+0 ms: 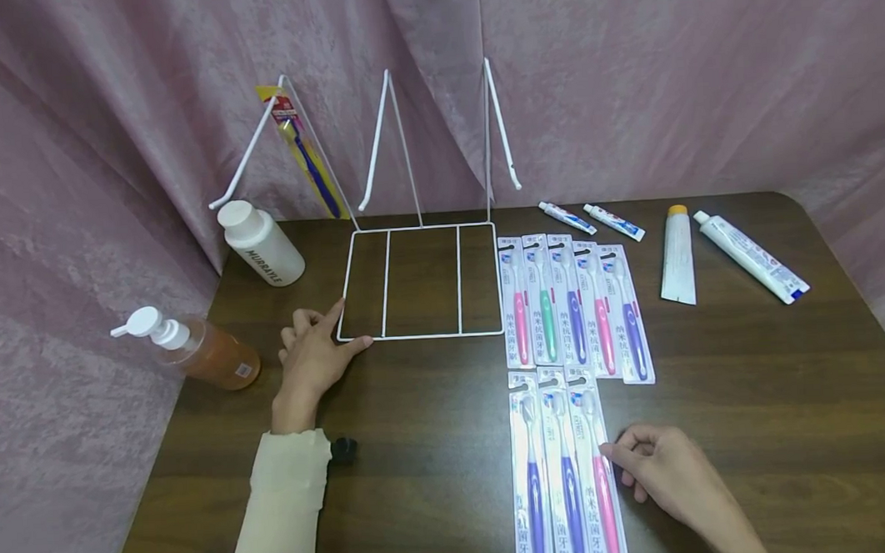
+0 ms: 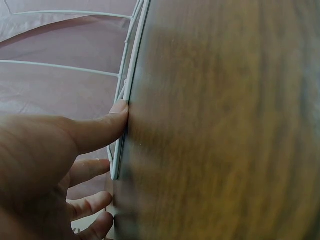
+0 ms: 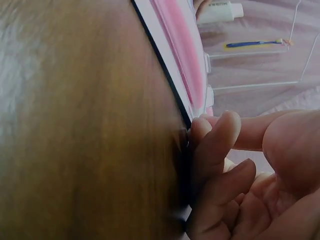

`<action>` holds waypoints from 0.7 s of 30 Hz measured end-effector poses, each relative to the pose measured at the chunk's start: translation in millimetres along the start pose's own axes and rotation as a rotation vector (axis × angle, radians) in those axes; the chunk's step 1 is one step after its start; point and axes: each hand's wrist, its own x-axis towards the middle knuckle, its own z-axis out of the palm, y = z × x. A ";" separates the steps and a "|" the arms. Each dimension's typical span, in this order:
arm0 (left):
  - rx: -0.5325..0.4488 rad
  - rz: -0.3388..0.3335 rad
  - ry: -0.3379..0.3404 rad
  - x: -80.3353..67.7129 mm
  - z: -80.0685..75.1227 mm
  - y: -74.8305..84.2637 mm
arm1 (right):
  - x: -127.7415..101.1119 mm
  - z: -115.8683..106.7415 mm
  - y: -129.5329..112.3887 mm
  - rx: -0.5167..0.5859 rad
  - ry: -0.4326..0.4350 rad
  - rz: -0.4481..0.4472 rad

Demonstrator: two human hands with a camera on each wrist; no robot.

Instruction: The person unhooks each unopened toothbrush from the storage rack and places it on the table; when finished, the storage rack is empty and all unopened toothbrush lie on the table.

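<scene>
- On the dark wooden desk (image 1: 756,377), near its left half: white wire rack (image 1: 420,282) with flat base frame and three upright wire prongs rising against the pink curtain (image 1: 665,73); one packaged toothbrush (image 1: 302,146) hung on the leftmost prong.
- At the rack's front left corner: left hand (image 1: 313,360), cream sleeve, fingers fairly straight; thumb tip pressed to the wire edge, index finger pointing along the left side; grip apart, nothing clasped; same thumb-to-wire contact plain in the left wrist view (image 2: 119,111).
- Right of the rack: row of five packaged toothbrushes (image 1: 574,310) lying flat, side by side; just below, a second row of three packs.
- At the rightmost pack of that lower row, the pink toothbrush pack (image 1: 601,477): right hand (image 1: 666,469), fingertips curled against the pack's right edge; pack flat on the desk; grip pinching the edge, fingers bent, seen close in the right wrist view (image 3: 210,135).
- Far left: white bottle (image 1: 260,243) lying tilted; pump bottle (image 1: 194,348) of amber liquid on its side.
- Far right, well apart from both hands: two small toothpaste tubes (image 1: 591,217); two larger tubes (image 1: 712,254).
</scene>
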 end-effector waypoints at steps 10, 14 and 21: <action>0.008 0.009 0.004 -1.2 1.2 -1.9 | 1.6 -4.6 -6.4 -0.061 -0.018 -0.007; 0.003 0.009 0.006 -1.6 1.8 -2.1 | 3.7 -14.2 -19.2 -0.115 -0.005 0.008; 0.000 0.010 0.007 -1.9 0.2 -1.6 | 25.5 -22.0 -77.2 -0.043 0.146 -0.230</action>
